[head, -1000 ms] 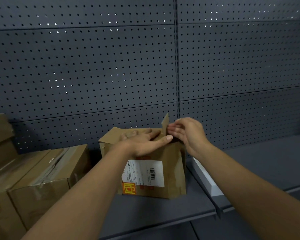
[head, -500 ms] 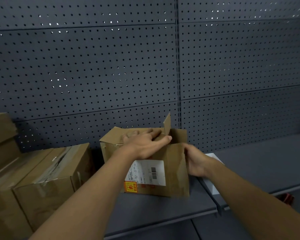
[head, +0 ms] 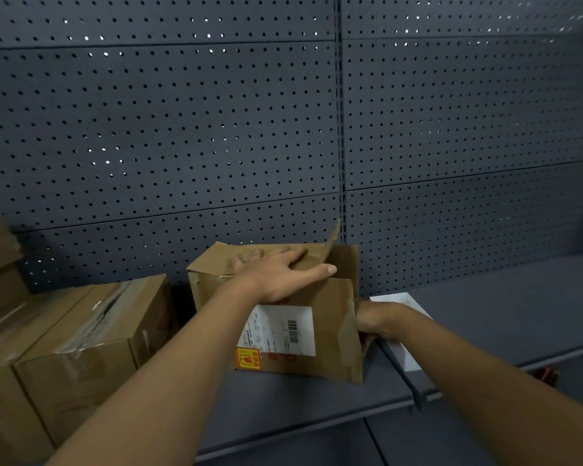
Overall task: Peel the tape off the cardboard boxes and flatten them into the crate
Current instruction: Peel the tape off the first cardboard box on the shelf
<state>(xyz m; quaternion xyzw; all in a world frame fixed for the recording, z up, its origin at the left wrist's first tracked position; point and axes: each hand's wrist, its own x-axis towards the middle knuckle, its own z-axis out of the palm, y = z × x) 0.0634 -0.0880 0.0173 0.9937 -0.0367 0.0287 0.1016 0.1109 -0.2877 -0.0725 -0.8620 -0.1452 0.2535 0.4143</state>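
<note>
Left hand (head: 280,277) flat atop cardboard box (head: 330,334), right hand (head: 372,322) at its side, grey shelf (head: 317,401)

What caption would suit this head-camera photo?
Left hand presses a labelled cardboard box on a shelf; right hand reaches its side.

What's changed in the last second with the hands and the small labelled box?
The right hand let go of the raised flap at the top corner and dropped down the right side of the small box, where its fingers are now hidden behind the box. The flap stands up. The left hand stayed pressed flat on the box top, and the box and the taped boxes to the left stayed on the shelf.
</note>
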